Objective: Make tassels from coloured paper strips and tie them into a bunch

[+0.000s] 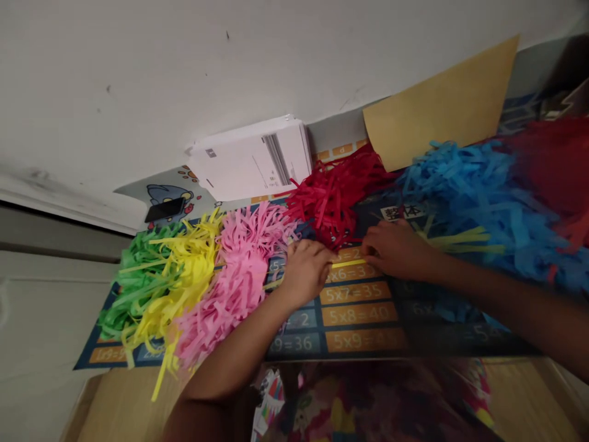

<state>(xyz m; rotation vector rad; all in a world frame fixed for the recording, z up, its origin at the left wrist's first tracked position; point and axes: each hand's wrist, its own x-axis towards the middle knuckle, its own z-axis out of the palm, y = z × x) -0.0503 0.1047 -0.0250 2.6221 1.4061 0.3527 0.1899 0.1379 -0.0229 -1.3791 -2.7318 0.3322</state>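
A thin yellow paper strip [348, 264] runs nearly level between my two hands, just above the printed times-table mat. My left hand [307, 269] pinches its left end, beside the pink paper fringe [251, 258]. The right end disappears under the curled fingers of my right hand [393, 247], which close on it. More loose yellow strips [469, 239] lie beyond my right wrist, against a blue paper fringe [478, 178]. A red paper fringe [335, 190] sits just behind both hands. The fingertips are partly hidden.
Yellow [188, 264] and green paper fringes [142, 282] lie at the left, with a dark phone [164, 210] behind them. A white box with a barcode [253, 159] and a tan sheet [442, 104] stand against the wall. More red paper [552, 166] lies far right.
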